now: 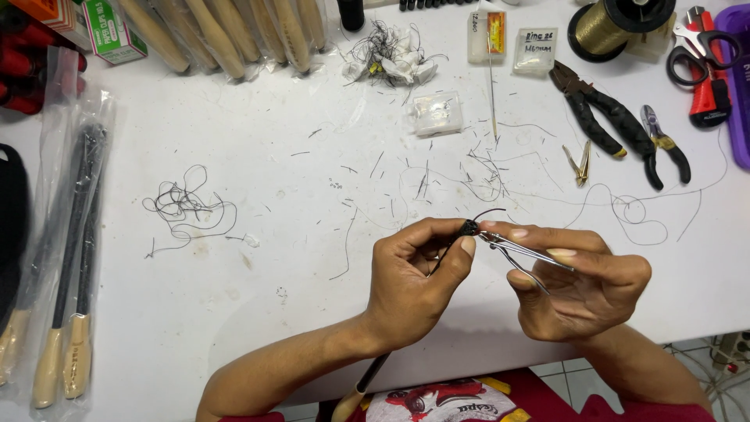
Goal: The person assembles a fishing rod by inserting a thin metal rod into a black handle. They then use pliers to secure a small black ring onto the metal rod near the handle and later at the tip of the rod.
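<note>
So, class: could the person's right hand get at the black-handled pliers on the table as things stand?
Probably yes: the pliers lie uncovered beyond the right hand, with only loose thread between. But that hand holds small metal snips, so it is not free.

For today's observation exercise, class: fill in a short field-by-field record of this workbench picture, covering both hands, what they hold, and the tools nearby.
Left hand: pinches a thin dark rod at its wrapped black tip
Right hand: holds small metal snips, points at that tip
Surface: white table strewn with black thread clippings
Upper right: black pliers, small cutters, gold thread spool
Left edge: bagged rods with pale handles
</note>
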